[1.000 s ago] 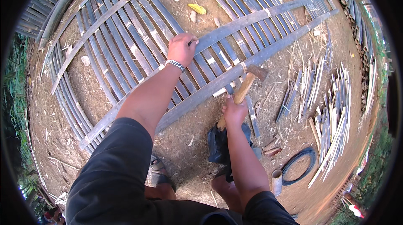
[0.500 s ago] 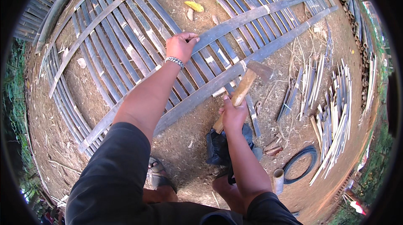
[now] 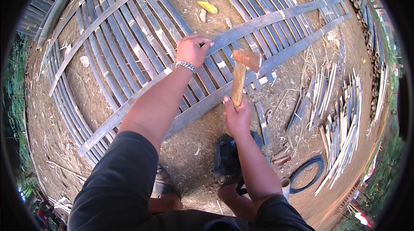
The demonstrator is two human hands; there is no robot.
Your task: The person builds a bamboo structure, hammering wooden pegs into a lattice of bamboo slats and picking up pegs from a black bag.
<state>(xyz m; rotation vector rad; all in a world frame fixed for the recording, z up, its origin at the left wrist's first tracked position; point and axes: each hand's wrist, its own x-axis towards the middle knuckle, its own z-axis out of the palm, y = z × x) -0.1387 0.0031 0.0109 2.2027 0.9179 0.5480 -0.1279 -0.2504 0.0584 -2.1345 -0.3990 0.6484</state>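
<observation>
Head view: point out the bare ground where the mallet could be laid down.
Bare dirt lies between the lower crossbar and the black bag, just left of the right hand holding the mallet. More lies around the yellow scrap. Crowded: the slat panel under the left hand, and the loose strips at right.

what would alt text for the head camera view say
Seen from above, a person's right hand raises a wooden mallet over a panel of bamboo slats lying on bare dirt, while the left hand presses on a crosspiece. Loose bamboo strips and a dark coiled hose lie to the right.
</observation>
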